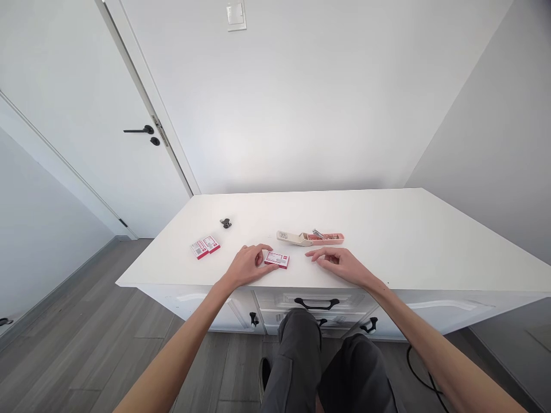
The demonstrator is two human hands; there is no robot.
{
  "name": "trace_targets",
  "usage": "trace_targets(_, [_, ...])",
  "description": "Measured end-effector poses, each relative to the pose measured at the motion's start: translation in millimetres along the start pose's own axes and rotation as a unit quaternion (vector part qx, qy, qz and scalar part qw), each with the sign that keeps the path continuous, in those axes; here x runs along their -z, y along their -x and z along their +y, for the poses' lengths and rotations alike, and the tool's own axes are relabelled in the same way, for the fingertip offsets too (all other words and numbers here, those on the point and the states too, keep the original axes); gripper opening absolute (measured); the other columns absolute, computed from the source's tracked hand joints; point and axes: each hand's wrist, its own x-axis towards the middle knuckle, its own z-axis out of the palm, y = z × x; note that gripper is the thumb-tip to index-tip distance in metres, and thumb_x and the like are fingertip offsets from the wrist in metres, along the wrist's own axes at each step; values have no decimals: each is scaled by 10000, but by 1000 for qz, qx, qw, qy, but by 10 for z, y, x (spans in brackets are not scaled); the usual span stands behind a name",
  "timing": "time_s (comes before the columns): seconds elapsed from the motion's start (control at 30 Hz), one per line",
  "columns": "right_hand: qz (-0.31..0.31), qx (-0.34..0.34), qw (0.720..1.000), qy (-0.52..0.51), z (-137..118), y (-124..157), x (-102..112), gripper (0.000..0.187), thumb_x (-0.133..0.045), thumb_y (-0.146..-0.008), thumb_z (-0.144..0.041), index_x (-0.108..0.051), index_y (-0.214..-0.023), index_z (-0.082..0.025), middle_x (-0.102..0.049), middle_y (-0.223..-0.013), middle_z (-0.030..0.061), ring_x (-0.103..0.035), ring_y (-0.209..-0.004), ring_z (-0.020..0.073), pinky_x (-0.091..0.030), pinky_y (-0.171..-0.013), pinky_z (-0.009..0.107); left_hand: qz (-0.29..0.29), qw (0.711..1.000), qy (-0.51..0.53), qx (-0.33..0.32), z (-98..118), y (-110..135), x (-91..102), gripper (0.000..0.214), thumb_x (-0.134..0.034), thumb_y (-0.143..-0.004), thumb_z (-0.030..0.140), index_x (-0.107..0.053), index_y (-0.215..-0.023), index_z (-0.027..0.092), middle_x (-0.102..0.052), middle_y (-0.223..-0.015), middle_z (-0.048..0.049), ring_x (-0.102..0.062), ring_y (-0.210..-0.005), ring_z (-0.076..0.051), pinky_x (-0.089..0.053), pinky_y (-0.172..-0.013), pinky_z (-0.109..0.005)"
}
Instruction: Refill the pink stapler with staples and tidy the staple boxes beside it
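Note:
A small red-and-white box [279, 260] lies on the white cabinet top, with the thumb and index finger of my left hand [248, 265] around its left end. My right hand [340, 265] rests on the surface further right, fingers apart and nothing in them. Just beyond it is a long narrow case [327, 240], pink with a cream lid folded out to the left; small metal pieces show inside, too small to name. Two more red-and-white boxes [205, 247] lie side by side at the left. Behind them sits a small black clip [225, 222].
The white cabinet top [387, 229] meets a wall at the back. Its front has drawers with black handles [317, 303] close to my legs. On the left stands a white door with a black lever [138, 131]. A black cable [424, 381] lies on the floor at right.

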Motion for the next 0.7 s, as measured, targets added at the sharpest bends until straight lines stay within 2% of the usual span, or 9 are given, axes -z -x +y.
trace_targets(0.17, [-13, -1, 999, -48, -61, -36, -74, 214, -592, -927, -409, -757, -943, -276, -752, -1265, 26, -410, -553, 120, -399, -573, 305, -13, 1000, -1, 0, 124, -68, -96, 590, -631, -833, 741, -736, -1125, 240, -585, -642, 39, -584, -639, -165, -452, -803, -361])
trace_targets(0.27, [-19, 1, 999, -46, -68, -39, -92, 200, -600, -919, -393, -760, -952, -278, -767, -1230, 22, -375, -540, 118, -371, -556, 300, 0, 1000, -9, -10, 226, -107, -196, 590, -662, -811, 750, -733, -1100, 242, -637, -724, 13, -608, -689, -183, -455, -807, -367])
trace_targets(0.4, [-13, -7, 999, -49, -70, -26, -79, 188, -603, -911, -370, -761, -948, -276, -769, -1213, 18, -381, -546, 116, -361, -550, 298, 18, 999, -20, -23, 348, -150, -303, 536, -706, -805, 712, -743, -1094, 261, -661, -953, -54, -632, -858, -234, -474, -804, -375])
trace_targets(0.5, [-12, -11, 998, -59, -77, -36, -63, 193, -621, -897, -388, -770, -944, -276, -768, -1196, 21, -406, -531, 110, -370, -533, 295, 25, 999, -15, -18, 373, -164, -327, 513, -727, -802, 693, -753, -1104, 280, -617, -1013, -66, -627, -878, -233, -497, -774, -368])
trace_targets(0.63, [-13, -19, 998, -51, -72, -67, -50, 223, -648, -886, -419, -783, -985, -272, -772, -937, 18, -458, -520, 119, -364, -512, 283, 24, 999, -8, -26, 349, -163, -320, 516, -718, -812, 694, -752, -1134, 292, -600, -1085, -77, -631, -876, -222, -519, -763, -372])
trace_targets(0.7, [-16, -24, 998, -51, -61, -78, -49, 216, -653, -889, -414, -773, -1006, -277, -759, -900, 4, -458, -515, 113, -358, -510, 274, 21, 999, -7, -35, 339, -162, -319, 517, -710, -819, 694, -746, -1150, 297, -594, -1114, -78, -634, -870, -215, -526, -752, -368])
